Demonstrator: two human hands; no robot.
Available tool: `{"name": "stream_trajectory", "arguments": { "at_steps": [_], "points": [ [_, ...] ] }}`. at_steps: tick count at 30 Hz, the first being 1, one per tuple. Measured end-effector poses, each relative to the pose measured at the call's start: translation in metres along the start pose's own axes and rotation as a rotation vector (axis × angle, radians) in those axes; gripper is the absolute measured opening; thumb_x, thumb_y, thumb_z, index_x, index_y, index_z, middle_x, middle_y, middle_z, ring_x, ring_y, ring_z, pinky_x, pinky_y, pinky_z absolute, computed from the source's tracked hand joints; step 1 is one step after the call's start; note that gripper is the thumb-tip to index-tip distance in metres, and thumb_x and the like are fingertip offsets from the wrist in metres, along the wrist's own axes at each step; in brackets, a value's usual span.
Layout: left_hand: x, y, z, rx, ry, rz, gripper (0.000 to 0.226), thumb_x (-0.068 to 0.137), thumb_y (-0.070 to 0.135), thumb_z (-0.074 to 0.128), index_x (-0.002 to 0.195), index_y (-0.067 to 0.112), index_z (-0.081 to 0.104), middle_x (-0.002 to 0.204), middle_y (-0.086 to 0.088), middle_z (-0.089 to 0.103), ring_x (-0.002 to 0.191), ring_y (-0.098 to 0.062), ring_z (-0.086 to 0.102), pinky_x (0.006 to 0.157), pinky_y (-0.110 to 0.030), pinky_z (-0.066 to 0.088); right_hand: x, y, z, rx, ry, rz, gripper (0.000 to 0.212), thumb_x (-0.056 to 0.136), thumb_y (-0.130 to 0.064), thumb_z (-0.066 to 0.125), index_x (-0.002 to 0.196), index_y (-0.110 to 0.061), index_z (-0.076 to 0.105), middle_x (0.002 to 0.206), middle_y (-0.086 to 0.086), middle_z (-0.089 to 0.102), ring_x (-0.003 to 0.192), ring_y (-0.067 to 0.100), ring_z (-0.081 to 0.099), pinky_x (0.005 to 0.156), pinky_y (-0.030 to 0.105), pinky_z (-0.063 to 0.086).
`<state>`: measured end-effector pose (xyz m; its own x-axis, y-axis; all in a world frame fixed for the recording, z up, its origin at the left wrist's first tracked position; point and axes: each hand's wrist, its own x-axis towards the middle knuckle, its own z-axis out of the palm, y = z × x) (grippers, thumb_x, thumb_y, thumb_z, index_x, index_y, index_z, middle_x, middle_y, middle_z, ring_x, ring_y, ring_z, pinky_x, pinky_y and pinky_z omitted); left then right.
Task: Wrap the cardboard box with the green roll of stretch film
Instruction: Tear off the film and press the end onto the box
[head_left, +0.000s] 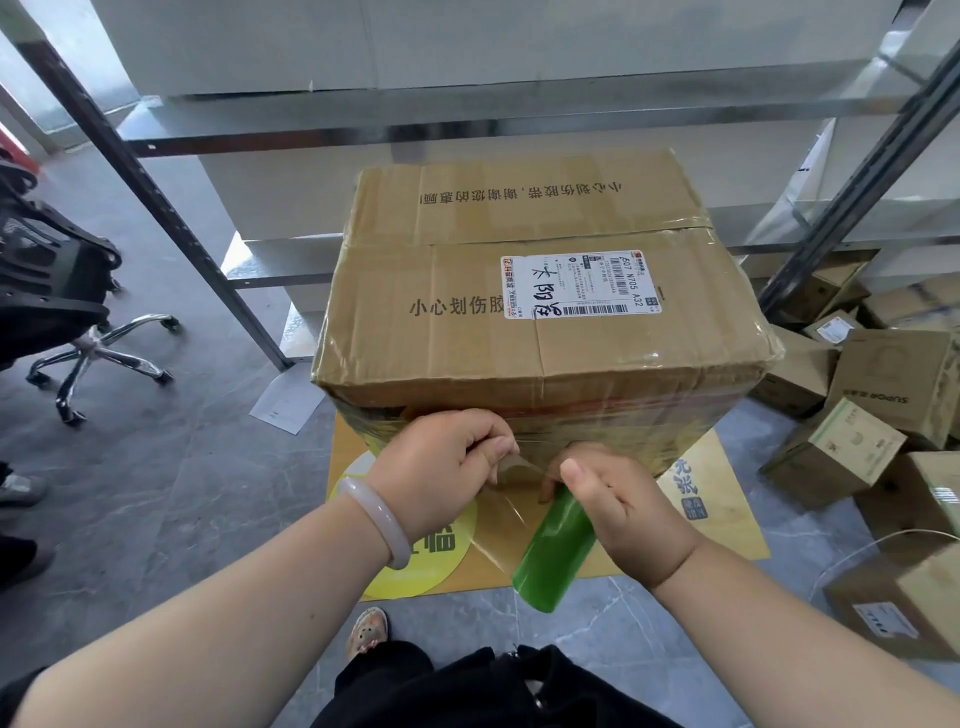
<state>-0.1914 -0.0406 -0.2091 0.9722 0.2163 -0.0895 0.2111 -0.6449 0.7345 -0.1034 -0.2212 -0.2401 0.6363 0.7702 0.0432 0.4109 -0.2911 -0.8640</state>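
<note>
Grey tiled floor (156, 493) and metal shelving (208, 249) frame the cardboard box (540, 291), which sits on a yellow printed board (727, 525) with film already banding its lower front face just beyond both hands. Right hand (623, 509) is closed round the upper end of the green roll of stretch film (558, 551), tilted, its free end toward the body; left hand (441, 467) pinches the loose film edge (511, 467) between thumb and fingers, just left of the roll. Judgement: keep the sheet taut and flat between pinch and roll, press the edge onto the box face before pulling round, or it will likely rope up.
</note>
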Motion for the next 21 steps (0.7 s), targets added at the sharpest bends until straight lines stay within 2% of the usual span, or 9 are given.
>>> {"name": "stream_trajectory", "arguments": {
  "at_steps": [3,5,8,12,14,16,18,20,21],
  "points": [
    [0.0,-0.001,0.001,-0.052,0.013,-0.009,0.019,0.098,0.019,0.056,0.084,0.025,0.067,0.059,0.012,0.06,0.056,0.001,0.055,0.059,-0.02,0.047,0.003,-0.006,0.001,-0.139,-0.018,0.057,0.053,0.08,-0.064,0.032,0.068,-0.024,0.064,0.071,-0.005,0.06,0.077,0.008,0.055,0.072,0.031,0.044],
    [-0.002,-0.001,0.0,-0.106,0.013,-0.003,0.025,0.098,0.016,0.055,0.08,0.031,0.062,0.058,0.015,0.061,0.056,0.0,0.056,0.06,-0.022,0.048,0.006,-0.007,0.003,-0.277,-0.056,0.097,0.057,0.078,-0.066,0.032,0.074,-0.022,0.067,0.074,-0.004,0.061,0.078,0.01,0.054,0.071,0.034,0.045],
    [-0.006,-0.002,-0.003,-0.133,0.002,0.036,0.026,0.098,0.013,0.055,0.08,0.029,0.062,0.06,0.018,0.061,0.057,-0.003,0.058,0.062,-0.025,0.051,0.009,-0.006,0.007,-0.384,-0.076,0.181,0.045,0.09,-0.053,0.044,0.079,-0.016,0.067,0.078,0.004,0.065,0.081,0.022,0.059,0.068,0.038,0.048],
    [-0.006,-0.003,-0.001,-0.154,0.037,0.05,0.028,0.098,0.01,0.056,0.077,0.028,0.062,0.058,0.017,0.059,0.058,-0.014,0.06,0.061,-0.032,0.053,0.01,-0.006,0.015,-0.302,-0.087,0.412,0.038,0.093,-0.042,0.047,0.075,-0.013,0.064,0.073,0.009,0.067,0.073,0.027,0.06,0.063,0.034,0.048],
    [-0.006,-0.002,-0.001,-0.256,0.092,0.034,0.03,0.098,0.007,0.055,0.076,0.026,0.062,0.057,0.013,0.06,0.057,-0.01,0.059,0.06,-0.025,0.053,0.009,0.004,0.014,-0.157,-0.081,0.612,0.031,0.092,-0.03,0.048,0.072,-0.013,0.064,0.08,0.013,0.067,0.072,0.031,0.059,0.054,0.029,0.046],
    [-0.006,-0.002,-0.003,-0.332,0.067,0.0,0.03,0.097,0.004,0.054,0.076,0.023,0.063,0.059,0.01,0.063,0.061,-0.005,0.062,0.063,-0.017,0.051,0.004,0.01,0.006,-0.043,-0.062,0.769,0.027,0.089,-0.023,0.046,0.068,-0.017,0.063,0.087,0.016,0.066,0.066,0.031,0.056,0.041,0.024,0.042],
    [-0.007,-0.004,-0.004,-0.297,-0.025,-0.031,0.029,0.098,0.007,0.054,0.077,0.024,0.064,0.063,0.009,0.066,0.066,-0.004,0.065,0.068,-0.017,0.053,0.002,0.016,-0.001,-0.052,-0.077,0.764,0.027,0.09,-0.027,0.049,0.069,-0.02,0.065,0.085,0.015,0.065,0.06,0.027,0.055,0.037,0.023,0.041],
    [-0.005,-0.007,-0.002,-0.198,-0.071,-0.045,0.027,0.099,0.013,0.053,0.078,0.027,0.062,0.068,0.01,0.068,0.069,-0.006,0.066,0.071,-0.02,0.054,0.005,0.012,-0.002,-0.086,-0.111,0.703,0.031,0.087,-0.047,0.057,0.073,-0.023,0.069,0.08,0.008,0.067,0.059,0.021,0.057,0.041,0.024,0.043],
    [-0.003,-0.007,-0.002,-0.138,-0.072,-0.031,0.026,0.1,0.015,0.052,0.079,0.029,0.061,0.07,0.01,0.068,0.071,-0.007,0.065,0.071,-0.02,0.053,0.008,0.008,-0.002,-0.114,-0.136,0.661,0.036,0.08,-0.059,0.06,0.075,-0.025,0.07,0.078,0.003,0.068,0.063,0.018,0.059,0.045,0.025,0.044]
  ]
}}
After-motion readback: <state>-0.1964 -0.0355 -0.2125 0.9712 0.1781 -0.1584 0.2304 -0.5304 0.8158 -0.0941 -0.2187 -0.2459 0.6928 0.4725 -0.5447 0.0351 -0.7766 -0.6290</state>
